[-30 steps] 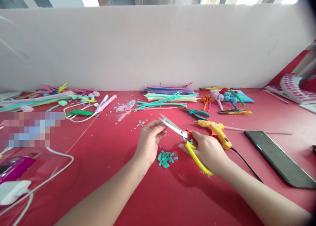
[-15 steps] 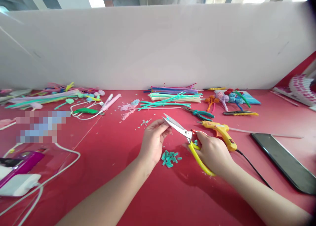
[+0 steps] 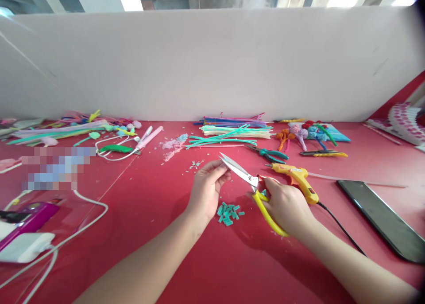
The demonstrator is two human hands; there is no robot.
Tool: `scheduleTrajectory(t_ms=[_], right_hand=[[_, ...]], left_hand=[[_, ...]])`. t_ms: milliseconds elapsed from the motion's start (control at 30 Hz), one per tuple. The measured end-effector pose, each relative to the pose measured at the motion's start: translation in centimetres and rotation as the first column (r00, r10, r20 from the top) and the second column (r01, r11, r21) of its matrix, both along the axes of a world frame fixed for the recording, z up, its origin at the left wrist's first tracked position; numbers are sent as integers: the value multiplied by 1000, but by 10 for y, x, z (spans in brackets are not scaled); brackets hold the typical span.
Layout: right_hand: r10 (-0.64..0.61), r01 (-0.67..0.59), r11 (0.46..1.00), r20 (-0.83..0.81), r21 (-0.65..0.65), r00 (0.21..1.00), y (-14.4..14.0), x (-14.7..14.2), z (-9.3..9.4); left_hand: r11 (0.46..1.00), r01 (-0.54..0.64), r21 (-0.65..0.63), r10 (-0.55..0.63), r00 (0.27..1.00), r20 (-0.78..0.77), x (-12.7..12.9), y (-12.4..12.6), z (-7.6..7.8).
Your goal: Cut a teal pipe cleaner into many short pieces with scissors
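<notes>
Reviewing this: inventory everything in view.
Metal scissors: one, yellow-handled, centre
Short cut pieces: many, teal, near scissors
Fuzzy stems: many, mixed colours, back
Plastic glue gun: one, yellow, right
Metal pliers: one, teal-handled, beyond glue gun
Flat phone: one, black, far right
Fuzzy craft shapes: several, mixed, back right
Slim wand: one, pink, back left
Boxy device: one, purple, front left
Blocky adapter: one, white, front left
Flat tabletop: one, red, beneath
Smooth panel: one, white, behind
Left hand: one, bare, at scissors
Right hand: one, bare, holding scissors

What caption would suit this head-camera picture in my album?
Right hand grips scissors, left hand near their tips; teal pieces lie on the red table.
</notes>
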State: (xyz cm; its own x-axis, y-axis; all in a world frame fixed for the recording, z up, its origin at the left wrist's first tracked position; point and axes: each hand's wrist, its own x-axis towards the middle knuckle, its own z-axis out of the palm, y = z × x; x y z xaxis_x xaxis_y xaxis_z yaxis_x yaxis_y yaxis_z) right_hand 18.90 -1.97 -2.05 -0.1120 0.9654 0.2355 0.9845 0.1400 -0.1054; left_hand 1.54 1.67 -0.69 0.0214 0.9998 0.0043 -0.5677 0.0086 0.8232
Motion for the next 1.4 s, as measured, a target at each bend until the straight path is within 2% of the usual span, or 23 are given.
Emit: scheduleTrajectory(t_ms=[367,500,700,800,900,967,1033,1133,1267,1400], right_hand=[[-11,11,1000,5,7,1000,2,1,-3],[-26,25,998,-23,-52,999,3,3,1],[-96,69,986,-178,-153,979,6,4,13],[-47,-31,982,-397,-187,917,7,4,15],[-9,-169,963,-647,-212,762,5,3,18],[-22,-222,948,-742,-228,670,3,2,22],[-37,-252,937,-783,-244,621,0,1,26],[-56,-243,935,-786,-257,616,-1,0,30],[-92,-176,945,-740,-276,666,-1,-3,27],[-66,-169,949,-695,-265,716,0,-4,20]], left_hand=[[1000,-15,-5,15,1000,-16,0,1,2],[1000,-17,-22,16,999,-52,0,0,3],[990,115,-78,-126,978,-165,3,-2,-1],[971,227,-74,-239,933,-269,6,-5,-3],[925,369,-89,-373,845,-382,9,-8,-2],[889,441,-121,-446,781,-437,11,-11,1],[855,497,-149,-502,723,-474,13,-14,3],[834,528,-161,-525,671,-523,14,-16,5],[883,460,-89,-397,633,-665,13,-19,5],[901,431,-45,-319,591,-741,14,-21,0]])
